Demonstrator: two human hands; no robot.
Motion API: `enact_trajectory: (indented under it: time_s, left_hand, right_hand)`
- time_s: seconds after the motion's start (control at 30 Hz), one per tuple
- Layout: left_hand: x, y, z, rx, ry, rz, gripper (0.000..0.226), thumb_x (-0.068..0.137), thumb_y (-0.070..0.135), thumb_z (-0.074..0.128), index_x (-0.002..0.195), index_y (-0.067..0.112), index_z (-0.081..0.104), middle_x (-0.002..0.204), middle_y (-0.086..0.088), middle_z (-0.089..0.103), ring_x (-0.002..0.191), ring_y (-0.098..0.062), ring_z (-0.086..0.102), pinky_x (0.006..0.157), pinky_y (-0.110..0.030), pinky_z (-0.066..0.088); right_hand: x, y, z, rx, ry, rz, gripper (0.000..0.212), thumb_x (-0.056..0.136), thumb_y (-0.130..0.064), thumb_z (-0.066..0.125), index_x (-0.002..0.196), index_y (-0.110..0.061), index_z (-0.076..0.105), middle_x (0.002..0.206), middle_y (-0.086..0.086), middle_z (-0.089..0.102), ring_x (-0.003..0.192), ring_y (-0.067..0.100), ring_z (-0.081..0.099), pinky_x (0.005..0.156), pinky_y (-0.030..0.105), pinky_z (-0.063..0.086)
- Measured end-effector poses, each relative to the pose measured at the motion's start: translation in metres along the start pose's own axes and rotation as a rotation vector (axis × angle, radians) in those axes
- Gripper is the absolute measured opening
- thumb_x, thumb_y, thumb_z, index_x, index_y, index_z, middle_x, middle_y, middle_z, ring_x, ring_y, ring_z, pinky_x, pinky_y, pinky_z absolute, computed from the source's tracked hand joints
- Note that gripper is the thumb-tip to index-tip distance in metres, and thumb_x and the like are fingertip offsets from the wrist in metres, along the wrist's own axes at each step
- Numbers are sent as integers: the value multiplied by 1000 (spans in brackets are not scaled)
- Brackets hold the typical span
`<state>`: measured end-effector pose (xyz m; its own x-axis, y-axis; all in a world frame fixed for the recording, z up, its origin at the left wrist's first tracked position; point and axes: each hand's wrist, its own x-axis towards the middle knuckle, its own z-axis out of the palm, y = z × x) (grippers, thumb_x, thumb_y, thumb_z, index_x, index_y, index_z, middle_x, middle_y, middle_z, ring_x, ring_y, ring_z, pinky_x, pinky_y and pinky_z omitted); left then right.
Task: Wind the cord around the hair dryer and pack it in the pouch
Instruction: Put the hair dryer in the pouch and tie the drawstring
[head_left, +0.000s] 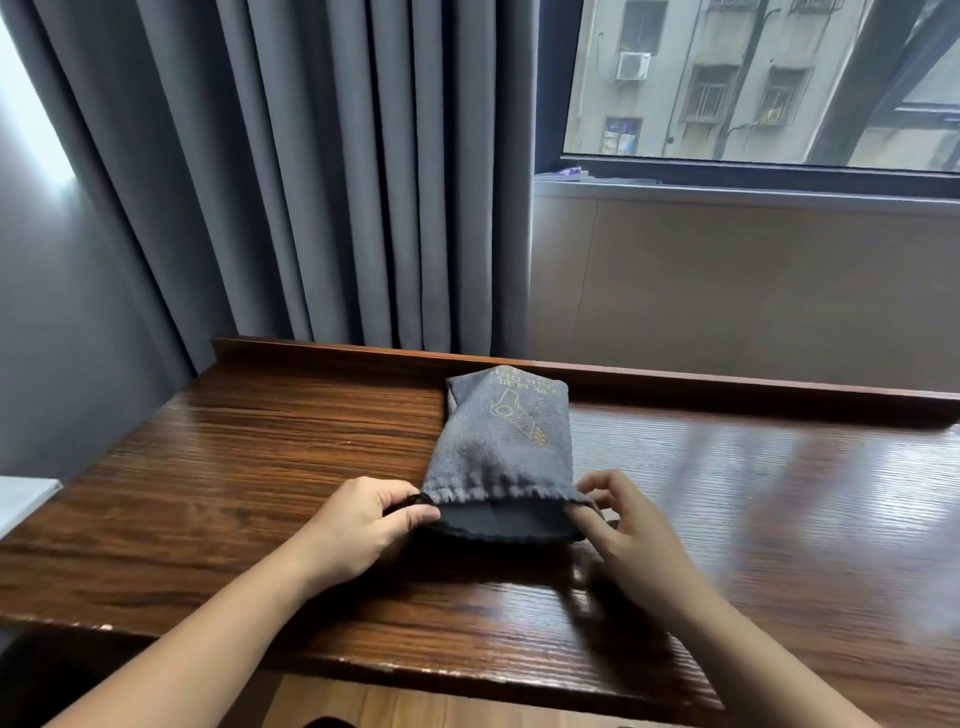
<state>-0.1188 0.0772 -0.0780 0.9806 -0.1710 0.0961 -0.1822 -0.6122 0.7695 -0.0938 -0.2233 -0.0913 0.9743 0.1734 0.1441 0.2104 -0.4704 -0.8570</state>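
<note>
A grey fabric drawstring pouch (501, 439) with a yellow hair-dryer drawing lies on the wooden table (260, 457), its mouth facing me. The pouch bulges, so something fills it; the hair dryer and its cord are hidden from view. My left hand (358, 525) pinches the left corner of the pouch mouth and the dark drawstring there. My right hand (623, 525) grips the right corner of the mouth with finger and thumb. The mouth is partly open between my hands.
The table has a raised back ledge (675, 384) just behind the pouch. Grey curtains (337, 182) hang behind it on the left, and a window (753, 88) sits above a beige wall panel on the right. A white object (23, 496) lies at the far left edge.
</note>
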Motion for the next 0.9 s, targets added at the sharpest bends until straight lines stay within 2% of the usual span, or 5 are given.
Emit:
enact_trajectory:
  time_s: [0.17,0.3,0.5,0.73,0.9]
  left_hand:
    - [-9,-4,-7,3,54,69,35,80,60,63,60,32,67,53,7,59,56,1,51,58,-16,40]
    - [-19,-21,-20,53,70,93,59,76,79,49,69,25,72,65,-8,67,61,-10,60,67,-28,47]
    - [-29,-40,-34,250,98,127,61,78,83,39,67,32,71,77,19,67,81,-5,60,76,-21,46]
    - [-12,-14,3,539,-32,155,102,66,93,32,140,25,50,140,10,49,138,-7,34,119,-30,17]
    - [0,4,32,358,98,128,37,89,49,60,116,24,66,108,6,72,106,-14,64,96,-35,47]
  right_hand:
    - [-12,-2,-16,-357,-72,-94,32,84,-49,68,110,-44,50,82,-11,62,63,-3,55,65,20,40]
    - [-19,5,-34,-471,-114,-110,14,85,-54,64,95,-44,59,69,-16,62,68,-3,56,63,16,39]
    - [-26,28,-59,-580,-136,-236,24,92,-46,57,80,-27,66,71,-18,61,72,-1,57,66,26,46]
    - [-26,20,-32,-643,-100,-224,75,72,-79,52,134,-38,46,104,-21,59,101,5,50,91,27,41]
    - [-32,3,-6,-365,-74,-167,66,87,-25,70,141,-34,32,96,-18,66,87,4,61,81,24,44]
